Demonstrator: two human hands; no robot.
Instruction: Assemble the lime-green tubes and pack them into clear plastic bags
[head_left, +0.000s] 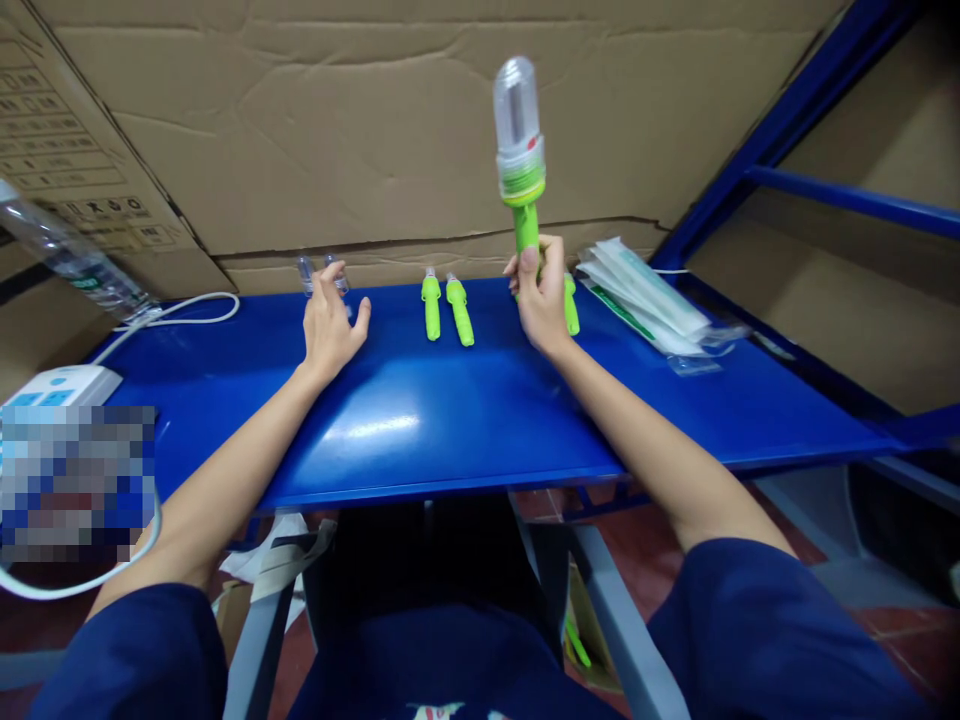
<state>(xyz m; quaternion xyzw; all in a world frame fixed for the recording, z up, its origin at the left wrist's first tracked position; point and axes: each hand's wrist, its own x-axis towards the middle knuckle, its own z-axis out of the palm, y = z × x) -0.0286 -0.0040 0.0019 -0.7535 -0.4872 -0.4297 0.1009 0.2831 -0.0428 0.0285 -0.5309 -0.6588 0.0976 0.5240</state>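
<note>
My right hand [541,298] is closed around the green handle of a light stick [527,222], held upright above the table with its clear domed cap at the top. A small red spot shows inside the cap. My left hand [330,325] has its thumb and fingers apart, just in front of clear plastic caps [305,272] at the table's back edge; whether it touches them I cannot tell. Between my hands lie two smaller green pieces with clear tips, one on the left [431,305] and one on the right [460,310]. Another green piece [572,305] is partly hidden behind my right hand.
Plastic-wrapped packets [649,295] lie on the right of the blue table [450,440]. A plastic bottle [82,265], a white power strip [64,385] and a white cable [199,310] are at the left. Cardboard [337,130] lines the back; a blue frame bar [862,205] is at the right.
</note>
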